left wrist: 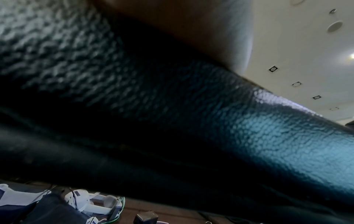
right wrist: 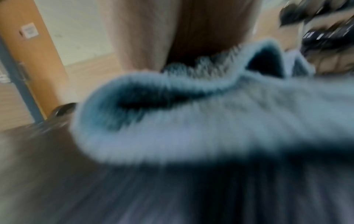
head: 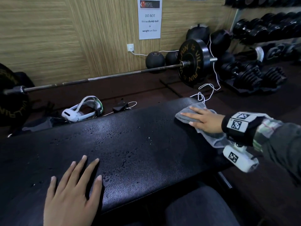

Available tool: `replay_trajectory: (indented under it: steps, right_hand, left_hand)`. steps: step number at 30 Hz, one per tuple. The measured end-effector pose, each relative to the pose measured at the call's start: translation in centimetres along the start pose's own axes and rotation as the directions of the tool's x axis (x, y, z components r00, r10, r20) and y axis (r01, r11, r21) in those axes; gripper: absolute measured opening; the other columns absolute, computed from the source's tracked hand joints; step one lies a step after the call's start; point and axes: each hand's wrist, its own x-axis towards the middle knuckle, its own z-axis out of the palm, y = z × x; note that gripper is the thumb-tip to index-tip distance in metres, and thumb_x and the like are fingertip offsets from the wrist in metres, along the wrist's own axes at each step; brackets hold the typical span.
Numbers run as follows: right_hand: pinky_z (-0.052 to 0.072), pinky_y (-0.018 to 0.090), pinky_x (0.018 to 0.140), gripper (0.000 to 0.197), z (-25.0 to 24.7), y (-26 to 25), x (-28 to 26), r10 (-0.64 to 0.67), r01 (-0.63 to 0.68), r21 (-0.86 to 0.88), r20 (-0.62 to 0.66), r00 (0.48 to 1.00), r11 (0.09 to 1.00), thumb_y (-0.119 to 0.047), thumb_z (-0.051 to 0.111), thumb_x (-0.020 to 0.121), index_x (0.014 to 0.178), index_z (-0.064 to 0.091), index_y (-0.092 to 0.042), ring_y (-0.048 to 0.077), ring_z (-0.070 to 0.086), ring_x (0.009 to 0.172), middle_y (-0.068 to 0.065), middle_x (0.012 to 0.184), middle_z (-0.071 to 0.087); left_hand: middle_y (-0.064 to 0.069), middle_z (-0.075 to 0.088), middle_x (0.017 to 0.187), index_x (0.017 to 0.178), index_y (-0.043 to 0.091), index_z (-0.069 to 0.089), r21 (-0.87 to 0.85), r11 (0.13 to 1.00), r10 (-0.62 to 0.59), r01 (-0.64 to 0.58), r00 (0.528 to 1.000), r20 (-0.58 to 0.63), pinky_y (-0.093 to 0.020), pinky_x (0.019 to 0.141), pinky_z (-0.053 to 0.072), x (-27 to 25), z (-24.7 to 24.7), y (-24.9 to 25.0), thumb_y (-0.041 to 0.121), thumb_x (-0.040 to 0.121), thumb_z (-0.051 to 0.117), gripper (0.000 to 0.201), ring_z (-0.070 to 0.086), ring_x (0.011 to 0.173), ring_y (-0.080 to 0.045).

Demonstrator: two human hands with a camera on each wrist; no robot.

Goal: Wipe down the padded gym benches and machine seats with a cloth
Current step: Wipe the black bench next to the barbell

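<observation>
At bench far right end: grey cloth under flat right hand, fingers straight, pressing. Left hand flat, spread on near pad edge, bracing. Cloth likely soft, light, bunches easily; palm at centre. Droplets mid-pad: likely slippery.

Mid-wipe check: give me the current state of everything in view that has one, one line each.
Bench pad: wet, droplets across the middle, not yet wiped there.
Grey cloth: bunched, pressed flat on the pad's right end.
Right hand: fingers straight, pressing on the cloth.
Left hand: flat, fingers spread, resting on the pad's near edge.
Barbell: loaded with plates, lying on the floor.
White headset: lying on the floor behind the bench.
</observation>
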Motion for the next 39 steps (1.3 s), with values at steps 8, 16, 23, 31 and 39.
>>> replay_trajectory:
  steps: [8,16,23,31,39]
  right_hand:
    - [0.008,0.033,0.117,0.058,0.6,2.9,-4.7,0.076,-0.083,0.094,0.084,0.994,0.992,-0.04,0.039,0.097,0.131,-0.004,-0.059,0.024,0.005,0.144,0.003,0.157,-0.01]
    - [0.007,0.041,0.115,0.056,-1.0,-2.3,-2.8,0.05,-0.016,-0.192,0.174,0.983,0.981,-0.047,0.028,0.099,0.139,-0.01,-0.053,0.035,0.009,0.143,0.005,0.156,-0.014]
    - [0.009,0.034,0.115,0.056,-2.9,0.5,0.2,0.079,-0.071,-0.061,0.144,0.986,0.996,-0.038,0.034,0.1,0.142,-0.002,-0.048,0.023,0.008,0.144,0.003,0.157,-0.01]
    - [0.016,0.028,0.112,0.06,-1.3,0.0,-4.6,0.107,-0.094,-0.088,0.159,0.981,0.992,-0.041,0.035,0.099,0.142,-0.006,-0.049,0.029,0.025,0.139,0.005,0.156,-0.012]
    - [0.012,0.039,0.114,0.056,-2.8,-2.2,0.5,0.057,-0.032,-0.147,0.165,0.985,0.989,-0.04,0.031,0.1,0.142,-0.004,-0.049,0.025,0.009,0.144,0.003,0.157,-0.011]
  left_hand:
    - [0.012,0.05,0.147,0.133,0.045,0.056,-0.003,1.0,-0.011,0.011,1.0,-0.001,-0.053,0.112,0.029,0.1,0.1,0.1,0.057,0.084,0.033,0.055,0.044,0.135,-0.014]
    - [0.013,0.05,0.146,0.131,0.046,0.057,-0.015,1.0,-0.025,0.025,1.0,-0.004,-0.052,0.112,0.028,0.4,0.0,0.2,0.057,0.083,0.034,0.054,0.044,0.135,-0.014]
    - [0.015,0.049,0.146,0.131,0.048,0.056,-0.015,0.999,-0.029,0.029,1.0,0.006,-0.051,0.112,0.029,0.3,-0.2,0.2,0.058,0.083,0.034,0.054,0.044,0.136,-0.013]
    - [0.014,0.051,0.145,0.127,0.046,0.059,-0.026,0.999,-0.042,0.041,0.999,-0.018,-0.05,0.112,0.029,0.4,-0.1,0.5,0.057,0.081,0.036,0.052,0.045,0.134,-0.013]
    - [0.015,0.051,0.145,0.128,0.048,0.058,-0.025,0.999,-0.033,0.033,0.999,-0.003,-0.051,0.112,0.03,0.5,-0.3,0.2,0.058,0.083,0.035,0.052,0.046,0.135,-0.013]
